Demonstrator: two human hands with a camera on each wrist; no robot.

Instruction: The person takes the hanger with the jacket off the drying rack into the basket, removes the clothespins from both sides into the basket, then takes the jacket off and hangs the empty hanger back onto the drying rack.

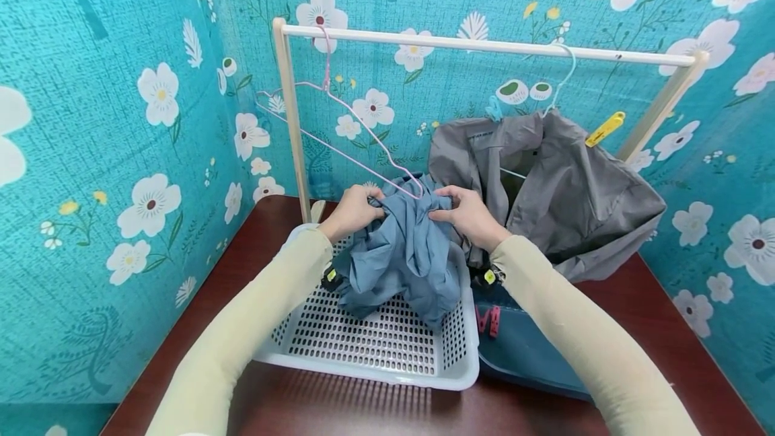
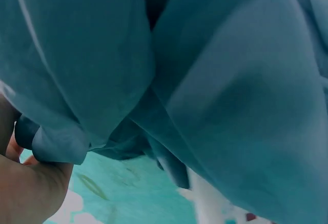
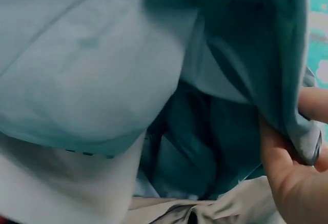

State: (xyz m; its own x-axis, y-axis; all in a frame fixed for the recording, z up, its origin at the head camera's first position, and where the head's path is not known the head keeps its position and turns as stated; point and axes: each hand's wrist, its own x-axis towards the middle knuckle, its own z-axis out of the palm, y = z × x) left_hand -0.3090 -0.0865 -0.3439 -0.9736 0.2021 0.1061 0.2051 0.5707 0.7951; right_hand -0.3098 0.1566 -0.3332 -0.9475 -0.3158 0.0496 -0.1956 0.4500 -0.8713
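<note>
A crumpled blue garment (image 1: 399,254) is bunched over the back of a white plastic basket (image 1: 375,373), its lower folds hanging into it. My left hand (image 1: 354,212) pinches the cloth at its upper left. At its upper right, my right hand (image 1: 469,216) grips another part between thumb and fingers. A pink wire hanger (image 1: 327,79) hangs from the rod, and its low end reaches the garment between my hands; whether it is inside the cloth I cannot tell. Both wrist views are mostly filled by the blue fabric (image 2: 230,106), with thumb and fingers on its edge.
A wooden rack with a white rod (image 1: 424,40) stands behind. To the right, a grey jacket (image 1: 563,200) hangs on a light blue hanger (image 1: 569,69), with a yellow clothespin (image 1: 605,129) on it. Pink-red clothespins (image 1: 494,320) lie in a dark blue tub (image 1: 533,345).
</note>
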